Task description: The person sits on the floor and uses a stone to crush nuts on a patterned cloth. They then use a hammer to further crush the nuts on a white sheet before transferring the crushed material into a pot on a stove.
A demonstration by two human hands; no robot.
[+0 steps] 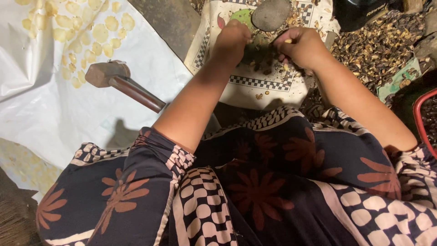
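My left hand (233, 38) rests with curled fingers on a patterned cloth (255, 84) with checked borders, among small nut shell bits. My right hand (302, 45) pinches a small pale nut piece (288, 41) between thumb and finger, just right of the left hand. A flat grey stone (271, 13) lies on the cloth just beyond both hands. What the left fingers hold is hidden.
A wooden mallet (119, 82) lies on a white sheet (54, 105) at the left, with several flattened pale yellow pieces (86, 32) spread beyond it. Dark shell scraps (378, 43) cover the ground at the right. A red-rimmed container (421, 118) sits at the right edge.
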